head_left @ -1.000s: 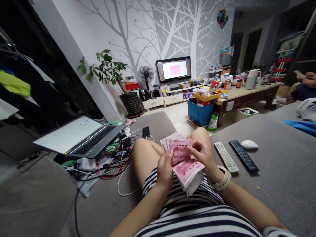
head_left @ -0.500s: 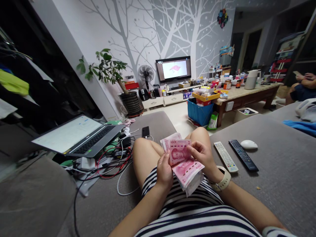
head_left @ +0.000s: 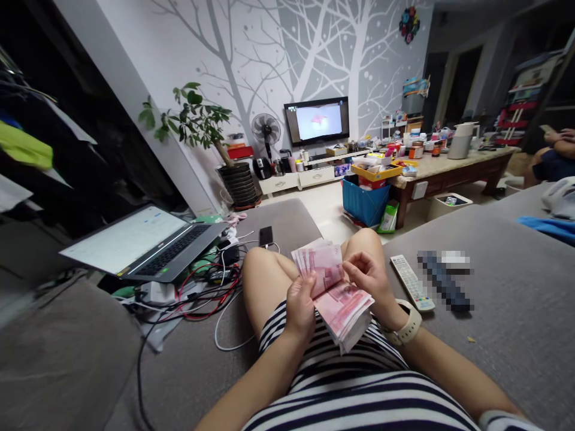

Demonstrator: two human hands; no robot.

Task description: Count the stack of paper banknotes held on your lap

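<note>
A folded wad of pink banknotes [head_left: 344,308] is held above my lap, bent so that several notes fan out at its upper left. My left hand [head_left: 302,302] grips it at the fold, thumb on top. At the right edge of the raised notes is my right hand [head_left: 371,281], its thumb and fingers curled together in a pinch against that edge. How much note lies between these fingertips is hard to see. A pale watch [head_left: 406,326] is on my right wrist.
An open laptop [head_left: 179,251] and tangled cables [head_left: 206,293] lie to the left, a phone [head_left: 266,236] beyond my knee. At right are a white remote [head_left: 412,283] and a pixelated dark object [head_left: 444,281]. A cluttered table [head_left: 483,160] stands ahead; another person sits far right.
The raised notes have spread into a wider fan, and patterned sides now show where portraits did. My right fingers have curled in more. The television picture differs.
</note>
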